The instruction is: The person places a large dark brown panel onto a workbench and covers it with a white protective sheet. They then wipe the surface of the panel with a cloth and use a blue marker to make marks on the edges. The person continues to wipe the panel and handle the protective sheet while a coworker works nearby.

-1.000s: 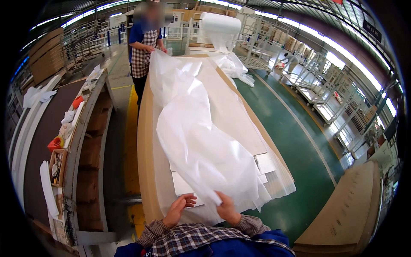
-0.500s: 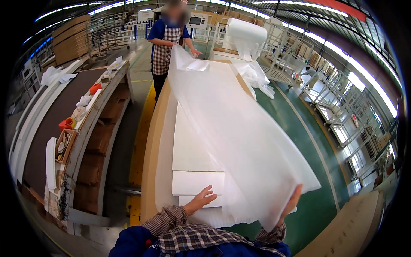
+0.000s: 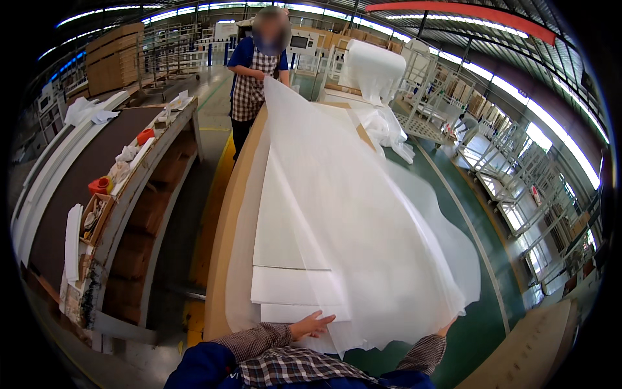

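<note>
A thin translucent white foam sheet [image 3: 363, 227] spreads over pale flat panels [image 3: 291, 227] stacked on a cardboard-lined bench. At the near end, my left hand [image 3: 312, 326] is over the white panels with fingers apart, beside the sheet's left edge and holding nothing. My right hand [image 3: 447, 326] grips the sheet at its near right corner; most of its fingers are hidden behind the film. Across the bench a co-worker [image 3: 256, 84] in a checked apron lifts the sheet's far left corner.
To the left stands a worktable [image 3: 84, 168] carrying a wooden tool box [image 3: 97, 217] and orange tape rolls [image 3: 100, 185]. A big roll of white wrap [image 3: 372, 68] sits beyond the bench. White rack carts [image 3: 512, 168] line the right side, past the green floor.
The co-worker has raised the far corner, drawing the sheet tighter. My right hand has moved lower, and the sheet's right side billows outward. My left hand has shifted slightly down and right.
</note>
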Available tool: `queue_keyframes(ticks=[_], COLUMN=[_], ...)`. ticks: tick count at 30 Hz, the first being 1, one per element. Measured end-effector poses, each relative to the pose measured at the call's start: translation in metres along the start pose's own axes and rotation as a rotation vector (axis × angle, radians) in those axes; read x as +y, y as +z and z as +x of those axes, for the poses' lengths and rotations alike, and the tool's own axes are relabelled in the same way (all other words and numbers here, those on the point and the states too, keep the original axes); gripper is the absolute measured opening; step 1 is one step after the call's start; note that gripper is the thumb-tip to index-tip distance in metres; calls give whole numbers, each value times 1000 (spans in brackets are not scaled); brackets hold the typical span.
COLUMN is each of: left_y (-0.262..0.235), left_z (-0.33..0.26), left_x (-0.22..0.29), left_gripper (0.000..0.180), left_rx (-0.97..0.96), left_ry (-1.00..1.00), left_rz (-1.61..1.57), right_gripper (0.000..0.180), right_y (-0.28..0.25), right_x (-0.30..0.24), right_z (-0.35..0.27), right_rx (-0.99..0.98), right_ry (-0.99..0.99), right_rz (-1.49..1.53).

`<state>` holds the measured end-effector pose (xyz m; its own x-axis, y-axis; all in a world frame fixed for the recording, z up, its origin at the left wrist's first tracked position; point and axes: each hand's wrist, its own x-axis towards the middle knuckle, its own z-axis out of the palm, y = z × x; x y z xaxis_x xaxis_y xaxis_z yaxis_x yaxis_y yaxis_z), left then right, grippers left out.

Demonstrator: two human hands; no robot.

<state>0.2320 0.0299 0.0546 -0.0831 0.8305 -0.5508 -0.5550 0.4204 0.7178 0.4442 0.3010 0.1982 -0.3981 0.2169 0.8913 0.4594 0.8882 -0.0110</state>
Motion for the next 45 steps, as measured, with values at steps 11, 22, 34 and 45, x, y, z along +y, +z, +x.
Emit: queue_keyframes(ticks=[11, 22, 34, 45], left_y=[-2, -5, 1, -60], left_z=[40, 48, 35, -119], left_x=[-32, -60, -44, -38], left_gripper=[75, 48, 25, 17], left_rx=[222, 253, 95, 870], left_ry=[-264, -148, 36, 992], left_rz=[53, -113, -284, 751], right_gripper=[33, 24, 73, 14], right_y=[50, 99, 112, 142], right_x=[31, 120, 100, 134], right_z=[-79, -188, -148, -146], right_rx=[-80, 72, 188, -158], right_ry=[1286, 2004, 1789, 1700], right_rz=[815, 1219, 527, 544])
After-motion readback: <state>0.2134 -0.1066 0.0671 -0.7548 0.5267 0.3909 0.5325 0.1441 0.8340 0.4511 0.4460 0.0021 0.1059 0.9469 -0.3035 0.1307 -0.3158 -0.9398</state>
